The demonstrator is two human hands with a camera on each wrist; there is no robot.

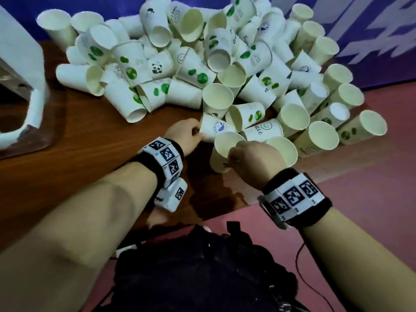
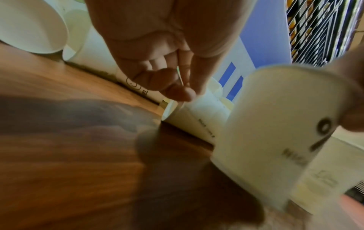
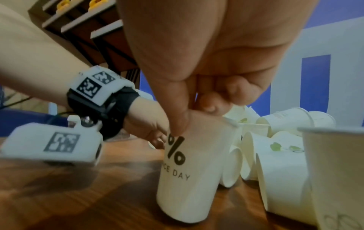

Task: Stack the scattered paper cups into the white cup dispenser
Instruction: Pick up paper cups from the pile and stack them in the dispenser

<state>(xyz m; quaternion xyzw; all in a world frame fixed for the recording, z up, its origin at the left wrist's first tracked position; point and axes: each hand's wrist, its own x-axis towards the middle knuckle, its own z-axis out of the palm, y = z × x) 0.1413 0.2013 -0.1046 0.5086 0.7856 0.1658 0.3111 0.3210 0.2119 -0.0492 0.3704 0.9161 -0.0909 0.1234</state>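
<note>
**2 hands at the near edge of the cup pile**

The right hand (image 1: 254,155) pinches the rim of an upright paper cup (image 1: 221,152) printed with a "%" mark and "DAY"; in the right wrist view the thumb (image 3: 177,115) lies on the outside wall and a fingertip hooks over the rim. That cup is empty inside, and its base is at the wooden table (image 1: 90,143), though contact cannot be told.

The left hand (image 1: 184,132) reaches a cup lying on its side with a blue round logo (image 1: 216,129), thumb and fingers closing on its base end. In the left wrist view the fingers are curled together at that cup, so the hold reads as a light pinch.

Beyond both hands, the heap of scattered cups (image 1: 191,59) spreads across the far and right part of the table, most tipped over, all empty, some with green leaf prints, 1 with a panda.

The white cup dispenser (image 1: 24,70) stands at the far left, well apart from the hands.
</note>
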